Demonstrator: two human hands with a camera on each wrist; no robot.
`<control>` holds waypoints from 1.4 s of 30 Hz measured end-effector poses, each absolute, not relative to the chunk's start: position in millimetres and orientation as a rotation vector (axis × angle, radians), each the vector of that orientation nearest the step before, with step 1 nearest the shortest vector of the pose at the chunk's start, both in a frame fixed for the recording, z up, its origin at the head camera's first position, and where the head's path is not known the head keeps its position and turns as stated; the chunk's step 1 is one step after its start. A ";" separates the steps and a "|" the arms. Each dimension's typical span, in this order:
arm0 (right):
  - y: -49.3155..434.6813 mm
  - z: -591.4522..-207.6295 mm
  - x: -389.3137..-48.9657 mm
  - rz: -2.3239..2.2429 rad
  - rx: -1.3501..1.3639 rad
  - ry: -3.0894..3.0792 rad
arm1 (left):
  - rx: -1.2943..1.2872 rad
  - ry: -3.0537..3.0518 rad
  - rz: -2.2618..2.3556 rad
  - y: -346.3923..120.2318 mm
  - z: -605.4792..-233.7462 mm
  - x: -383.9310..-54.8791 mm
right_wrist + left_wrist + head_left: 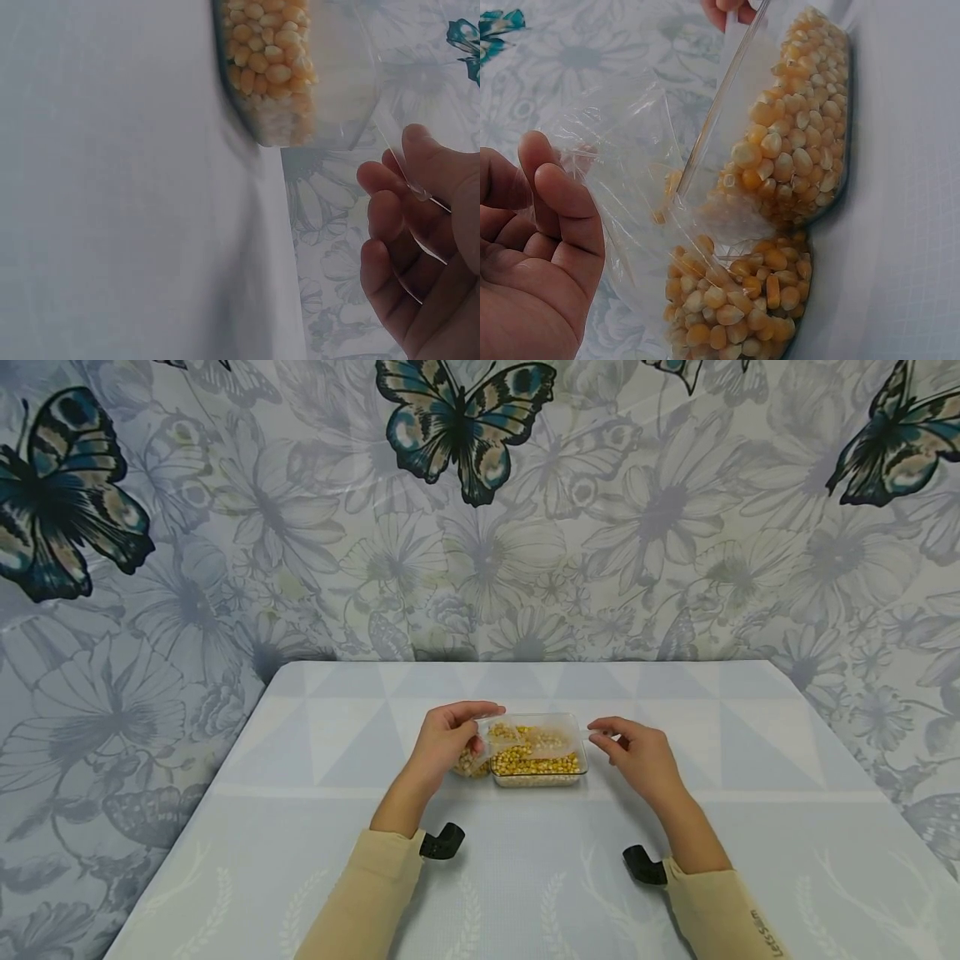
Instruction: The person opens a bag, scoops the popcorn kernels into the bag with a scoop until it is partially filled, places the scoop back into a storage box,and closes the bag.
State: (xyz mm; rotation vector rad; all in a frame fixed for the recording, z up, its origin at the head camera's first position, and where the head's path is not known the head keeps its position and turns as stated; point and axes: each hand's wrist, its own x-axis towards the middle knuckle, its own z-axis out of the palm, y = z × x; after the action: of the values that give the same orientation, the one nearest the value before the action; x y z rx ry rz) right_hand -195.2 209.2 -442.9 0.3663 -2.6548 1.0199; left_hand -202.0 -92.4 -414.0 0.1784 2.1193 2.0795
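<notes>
My left hand [447, 735] pinches a clear plastic bag [626, 142] by its upper edge. Corn kernels [727, 307] fill the lower part of the bag, which leans beside a clear rectangular container [540, 781]. Yellow kernels [802, 142] lie heaped inside that container. On its other side, my right hand [637, 758] holds a thin, clear plastic strip [394, 146] between thumb and fingers. What the strip belongs to I cannot tell. A frosted, see-through piece [549, 742] overlaps the kernels in the head view.
The container and bag stand on a pale table [525, 860] with a triangle pattern. Behind it hangs a floral cloth [487, 568] with large butterflies. Black wrist devices [444, 842] stick out from both sleeves over the table.
</notes>
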 end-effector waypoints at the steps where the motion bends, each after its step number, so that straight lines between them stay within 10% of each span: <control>1: 208.5 -443.7 -195.3 1.021 0.371 -2.669 | 0.177 2.118 2.080 -92.4 -414.2 -202.0; 42: 206.9 -458.5 -200.6 1.454 0.256 -2.696 | 0.196 2.121 2.081 -91.1 -416.7 -202.3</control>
State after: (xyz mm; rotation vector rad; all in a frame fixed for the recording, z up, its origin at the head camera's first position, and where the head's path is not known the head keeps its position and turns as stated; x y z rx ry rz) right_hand -200.6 206.9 -458.5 0.2555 -2.6956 1.4543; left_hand -202.3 -91.1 -416.7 0.1957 2.1209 2.0808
